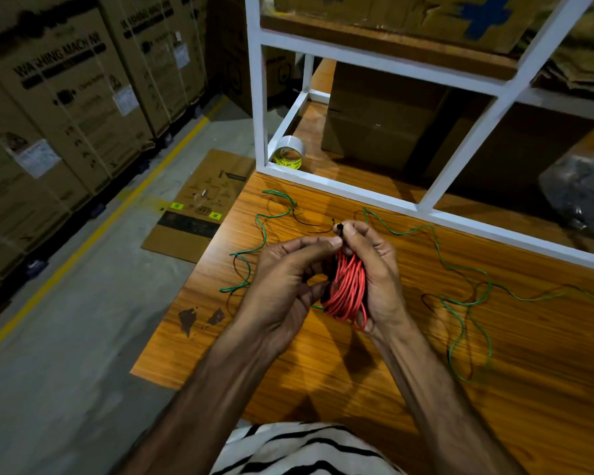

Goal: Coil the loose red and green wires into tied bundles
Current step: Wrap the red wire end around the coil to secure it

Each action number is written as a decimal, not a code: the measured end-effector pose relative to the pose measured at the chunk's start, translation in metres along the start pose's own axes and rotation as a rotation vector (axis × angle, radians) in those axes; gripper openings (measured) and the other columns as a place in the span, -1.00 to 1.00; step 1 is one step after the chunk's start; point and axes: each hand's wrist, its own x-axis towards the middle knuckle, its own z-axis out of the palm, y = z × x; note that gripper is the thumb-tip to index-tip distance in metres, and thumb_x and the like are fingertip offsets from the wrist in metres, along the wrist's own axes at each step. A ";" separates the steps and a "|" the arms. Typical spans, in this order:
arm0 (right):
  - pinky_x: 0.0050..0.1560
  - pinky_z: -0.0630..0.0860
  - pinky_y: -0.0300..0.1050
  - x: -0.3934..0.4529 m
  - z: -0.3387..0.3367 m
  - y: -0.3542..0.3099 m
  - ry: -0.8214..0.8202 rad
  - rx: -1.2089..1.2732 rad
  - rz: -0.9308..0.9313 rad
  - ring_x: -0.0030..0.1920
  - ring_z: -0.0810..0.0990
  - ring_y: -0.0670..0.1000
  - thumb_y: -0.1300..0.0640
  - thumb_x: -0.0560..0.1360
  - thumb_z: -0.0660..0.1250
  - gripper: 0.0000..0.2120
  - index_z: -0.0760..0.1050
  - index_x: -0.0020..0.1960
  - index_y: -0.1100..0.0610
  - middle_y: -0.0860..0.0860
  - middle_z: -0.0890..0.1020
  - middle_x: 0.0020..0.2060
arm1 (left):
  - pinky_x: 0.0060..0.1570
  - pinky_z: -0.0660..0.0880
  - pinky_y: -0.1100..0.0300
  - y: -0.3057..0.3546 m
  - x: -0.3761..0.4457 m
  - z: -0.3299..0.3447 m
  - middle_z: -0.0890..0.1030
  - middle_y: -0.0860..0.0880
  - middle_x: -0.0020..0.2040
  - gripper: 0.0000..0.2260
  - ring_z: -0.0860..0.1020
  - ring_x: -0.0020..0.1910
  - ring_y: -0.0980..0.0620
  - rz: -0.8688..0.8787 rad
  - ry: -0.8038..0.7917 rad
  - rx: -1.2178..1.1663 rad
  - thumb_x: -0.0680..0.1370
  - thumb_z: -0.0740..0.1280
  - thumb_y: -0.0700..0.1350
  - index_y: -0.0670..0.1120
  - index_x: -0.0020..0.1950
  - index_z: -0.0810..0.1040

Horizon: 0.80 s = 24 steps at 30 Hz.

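Both hands, left hand (288,272) and right hand (374,269), are gripping the light, springy coil of red plastic-coated wire (345,289), seemingly cinching a black tie (339,228) at its top.

A warehouse: stacked washing-machine cartons (66,97) line a concrete floor (83,320) marked with a yellow line (124,200), beside white shelving (258,97).

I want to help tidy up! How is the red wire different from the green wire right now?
The red wire is wound into a tight coil, while the green wire is loose and squiggly. The red wire is held up between the left hand and right hand, but the green wire lies spread across the wooden table. The right hand pinches something small and black at the top of the red coil; nothing holds the green wire. Both are thin wires.
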 end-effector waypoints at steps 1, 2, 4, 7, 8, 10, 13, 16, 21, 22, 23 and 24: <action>-0.19 0.59 -0.21 0.000 -0.001 0.001 -0.003 -0.013 -0.008 -0.19 0.58 -0.05 0.11 0.49 0.52 -0.91 0.67 -0.07 0.12 0.04 0.61 -0.17 | -0.30 0.50 0.22 0.000 0.000 0.000 0.63 -0.05 -0.26 -0.90 0.55 -0.27 0.08 -0.008 0.003 -0.005 0.48 0.44 -0.22 -0.19 -0.03 0.63; -0.16 0.58 -0.21 0.001 -0.002 0.001 -0.013 -0.027 -0.014 -0.18 0.59 -0.06 0.03 0.43 0.60 -0.81 0.68 -0.07 0.10 0.02 0.62 -0.16 | -0.30 0.50 0.23 -0.001 0.001 -0.001 0.63 -0.05 -0.26 -0.92 0.54 -0.27 0.08 -0.016 0.007 -0.007 0.50 0.43 -0.23 -0.19 -0.02 0.63; -0.12 0.57 -0.20 0.001 -0.003 0.002 -0.016 -0.042 -0.024 -0.15 0.59 -0.06 -0.08 0.33 0.65 -0.69 0.69 -0.06 0.07 0.00 0.64 -0.16 | -0.29 0.48 0.21 -0.002 0.001 -0.002 0.62 -0.04 -0.27 -0.94 0.53 -0.27 0.07 -0.026 0.011 -0.006 0.51 0.42 -0.23 -0.19 -0.03 0.63; -0.14 0.57 -0.20 -0.001 -0.002 0.002 -0.013 -0.045 -0.025 -0.18 0.58 -0.07 -0.05 0.35 0.62 -0.76 0.70 -0.08 0.06 -0.02 0.64 -0.20 | -0.23 0.47 0.16 -0.002 0.001 -0.003 0.63 -0.06 -0.25 -0.92 0.54 -0.24 0.06 -0.029 0.004 -0.002 0.47 0.44 -0.21 -0.18 -0.06 0.64; -0.16 0.57 -0.21 -0.002 -0.002 0.001 -0.003 -0.053 -0.025 -0.19 0.58 -0.07 0.00 0.39 0.59 -0.84 0.70 -0.10 0.05 -0.02 0.63 -0.21 | -0.22 0.46 0.14 -0.002 0.001 -0.003 0.63 -0.06 -0.25 -0.90 0.54 -0.23 0.05 -0.030 0.002 -0.001 0.45 0.45 -0.20 -0.18 -0.06 0.64; -0.17 0.57 -0.21 -0.004 0.000 0.001 0.006 -0.064 -0.023 -0.20 0.57 -0.06 0.12 0.48 0.54 -0.97 0.71 -0.13 0.03 -0.02 0.63 -0.22 | -0.20 0.44 0.13 -0.002 0.001 -0.003 0.63 -0.06 -0.25 -0.87 0.54 -0.22 0.04 -0.037 -0.001 0.002 0.42 0.46 -0.18 -0.18 -0.07 0.64; -0.16 0.57 -0.19 -0.006 0.002 -0.001 0.003 -0.066 -0.027 -0.20 0.58 -0.06 0.08 0.44 0.52 -0.97 0.70 -0.14 0.03 0.00 0.63 -0.20 | -0.22 0.44 0.15 -0.002 0.001 -0.003 0.62 -0.07 -0.22 -0.86 0.55 -0.22 0.05 -0.056 0.016 0.002 0.38 0.48 -0.16 -0.15 -0.09 0.65; -0.18 0.59 -0.18 -0.006 0.001 -0.002 -0.025 -0.084 -0.027 -0.21 0.58 -0.05 0.18 0.54 0.47 -0.92 0.70 -0.12 0.05 0.01 0.62 -0.20 | -0.27 0.45 0.20 -0.001 0.001 -0.003 0.60 -0.07 -0.19 -0.86 0.54 -0.23 0.07 -0.084 0.013 0.000 0.36 0.49 -0.14 -0.12 -0.11 0.65; -0.25 0.60 -0.20 -0.008 0.000 -0.004 -0.063 -0.134 -0.045 -0.24 0.57 -0.04 0.22 0.54 0.35 -0.85 0.68 -0.12 0.08 0.05 0.58 -0.22 | -0.34 0.48 0.24 0.002 0.001 -0.005 0.57 -0.03 -0.26 -0.97 0.51 -0.28 0.11 -0.142 0.002 -0.022 0.38 0.45 -0.17 -0.10 -0.20 0.66; -0.27 0.60 -0.21 -0.008 0.000 -0.004 -0.068 -0.142 -0.050 -0.25 0.57 -0.04 0.22 0.54 0.35 -0.85 0.68 -0.12 0.07 0.04 0.58 -0.23 | -0.34 0.48 0.24 0.003 0.000 -0.004 0.56 -0.02 -0.29 -0.98 0.50 -0.30 0.12 -0.150 0.006 -0.028 0.39 0.43 -0.19 -0.10 -0.23 0.66; -0.28 0.60 -0.21 -0.008 0.000 -0.004 -0.071 -0.152 -0.055 -0.27 0.57 -0.05 0.22 0.54 0.34 -0.84 0.68 -0.12 0.07 0.03 0.59 -0.24 | -0.33 0.47 0.24 0.003 0.000 -0.004 0.56 -0.02 -0.31 -0.96 0.49 -0.31 0.13 -0.155 0.009 -0.031 0.40 0.42 -0.20 -0.10 -0.24 0.66; -0.28 0.59 -0.21 -0.008 0.000 -0.004 -0.072 -0.161 -0.060 -0.28 0.58 -0.06 0.22 0.54 0.35 -0.84 0.68 -0.12 0.06 0.02 0.59 -0.24 | -0.30 0.46 0.23 0.004 0.000 -0.004 0.55 -0.02 -0.31 -0.94 0.49 -0.32 0.13 -0.160 0.012 -0.031 0.42 0.41 -0.21 -0.10 -0.25 0.66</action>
